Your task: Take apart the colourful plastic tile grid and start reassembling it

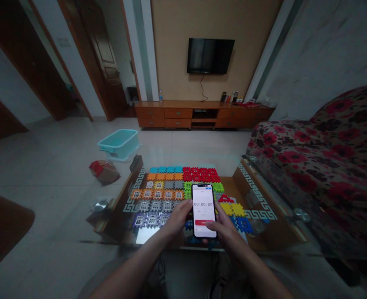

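A smartphone (204, 199) is held upright between my two hands, its screen showing a timer that reads 00:00:00. My left hand (179, 216) grips the phone's left edge. On the opposite edge, my right hand (225, 226) has its fingers behind the phone and its thumb over the red button low on the screen. Rows of toothed plastic building panels lie on the glass table beyond: red panels (200, 174), orange panels (163, 177), grey window panels (155, 205), purple window panels (152, 220), yellow panels (232, 209) and blue panels (243, 224). The phone and hands hide some panels.
The glass-topped table (264, 232) spans the area before me. On the floor to the left are a turquoise plastic tub (121, 143) and a brown-and-red bag (105, 171). A flowered sofa (295, 145) stands right. Against the far wall are a wooden cabinet (179, 113) and a television (211, 56).
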Demonstrator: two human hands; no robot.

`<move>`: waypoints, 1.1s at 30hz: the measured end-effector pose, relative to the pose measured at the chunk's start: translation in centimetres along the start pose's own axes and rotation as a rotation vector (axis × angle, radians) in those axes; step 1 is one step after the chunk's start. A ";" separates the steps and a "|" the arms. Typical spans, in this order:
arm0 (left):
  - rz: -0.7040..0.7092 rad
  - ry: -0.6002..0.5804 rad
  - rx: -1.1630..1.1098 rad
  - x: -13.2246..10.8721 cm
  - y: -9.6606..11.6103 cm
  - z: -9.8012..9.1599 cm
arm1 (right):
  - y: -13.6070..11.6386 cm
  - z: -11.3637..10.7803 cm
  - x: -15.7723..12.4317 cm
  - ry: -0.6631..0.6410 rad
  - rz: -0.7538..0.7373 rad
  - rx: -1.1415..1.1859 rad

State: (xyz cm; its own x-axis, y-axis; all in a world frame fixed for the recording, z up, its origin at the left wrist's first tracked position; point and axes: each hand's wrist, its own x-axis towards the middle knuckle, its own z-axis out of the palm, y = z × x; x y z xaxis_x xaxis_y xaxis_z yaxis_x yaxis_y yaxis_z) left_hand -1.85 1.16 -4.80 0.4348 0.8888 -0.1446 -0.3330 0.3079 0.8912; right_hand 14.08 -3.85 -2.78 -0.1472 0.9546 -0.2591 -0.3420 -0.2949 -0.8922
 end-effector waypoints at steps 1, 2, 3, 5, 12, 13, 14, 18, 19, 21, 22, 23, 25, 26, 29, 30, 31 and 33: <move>0.007 0.005 0.000 0.0 0.2 -0.2 | 0.2 0.3 0.3 -0.007 -0.009 -0.007; 0.015 0.006 0.002 0.0 0.3 -0.5 | 0.3 0.5 0.5 -0.011 -0.013 -0.013; 0.022 0.008 0.006 0.0 0.5 -0.8 | 0.4 0.8 0.6 -0.010 -0.014 -0.019; 0.031 0.014 0.021 0.0 0.7 -1.2 | 0.6 1.3 0.9 0.004 -0.014 -0.037; 0.080 0.070 0.013 0.5 1.0 -2.7 | 2.0 3.1 2.7 0.146 -0.169 -0.302; 0.082 0.081 0.013 0.5 0.9 -2.9 | 2.3 3.3 3.0 0.188 -0.217 -0.359; 0.083 0.089 0.017 0.6 0.9 -3.1 | 2.6 3.5 3.3 0.234 -0.255 -0.417; 0.101 0.108 0.054 0.9 0.7 -3.6 | 3.4 3.7 4.2 0.395 -0.297 -0.612; 0.110 0.105 0.063 0.9 0.6 -3.7 | 3.4 3.7 4.2 0.426 -0.310 -0.644; 0.124 0.094 0.081 0.9 0.5 -3.8 | 3.5 3.7 4.2 0.470 -0.333 -0.691; 0.126 0.087 0.088 0.9 0.5 -3.8 | 3.5 3.7 4.1 0.483 -0.338 -0.712; 0.124 0.083 0.093 0.8 0.4 -3.8 | 3.5 3.7 4.0 0.489 -0.339 -0.732; 0.107 0.080 0.095 0.6 0.4 -3.7 | 3.4 3.8 3.7 0.485 -0.338 -0.775; 0.097 0.081 0.093 0.5 0.4 -3.7 | 3.4 3.9 3.5 0.482 -0.342 -0.795; 0.084 0.072 0.082 0.2 0.4 -3.5 | 3.1 4.2 2.9 0.489 -0.358 -0.835; 0.082 0.061 0.075 0.2 0.4 -3.4 | 3.0 4.2 2.8 0.494 -0.362 -0.844; 0.079 0.047 0.066 0.2 0.4 -3.4 | 2.8 4.3 2.6 0.499 -0.365 -0.858; 0.071 0.016 0.048 0.2 0.4 -3.4 | 2.5 4.4 2.5 0.508 -0.368 -0.893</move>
State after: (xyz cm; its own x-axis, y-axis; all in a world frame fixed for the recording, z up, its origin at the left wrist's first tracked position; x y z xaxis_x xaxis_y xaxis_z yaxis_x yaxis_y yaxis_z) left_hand -4.78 2.60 -5.97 0.3983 0.9132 -0.0865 -0.3222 0.2275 0.9189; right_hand 8.82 -2.36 -4.01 0.2968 0.9448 0.1389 0.5407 -0.0463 -0.8400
